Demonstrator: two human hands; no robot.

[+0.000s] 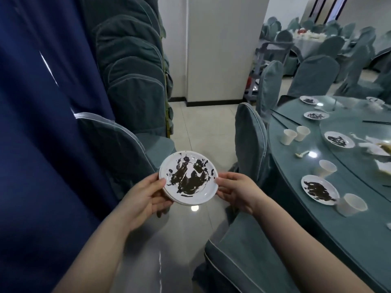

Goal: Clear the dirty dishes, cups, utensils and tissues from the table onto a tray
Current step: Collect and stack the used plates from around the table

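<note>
A small stack of white plates point(201, 192), the top one smeared with dark sauce, hangs over the floor between two chairs. My left hand point(146, 195) grips its left rim and my right hand point(234, 191) grips its right rim. On the round teal table point(317, 218) to the right lie more smeared plates point(320, 189) point(339, 139) point(316, 115), several white paper cups point(352, 204) point(326, 168) point(288, 136), a white spoon point(301, 154), dark chopsticks point(285, 120) and crumpled tissues point(374, 148). No tray is in view.
Teal-covered chairs point(250, 140) ring the table, one point(239, 250) just below my right arm. A stack of covered chairs point(135, 81) and a blue curtain point(42, 123) stand at the left. A white pillar point(222, 49) rises ahead; a grey cart point(273, 53) stands behind it.
</note>
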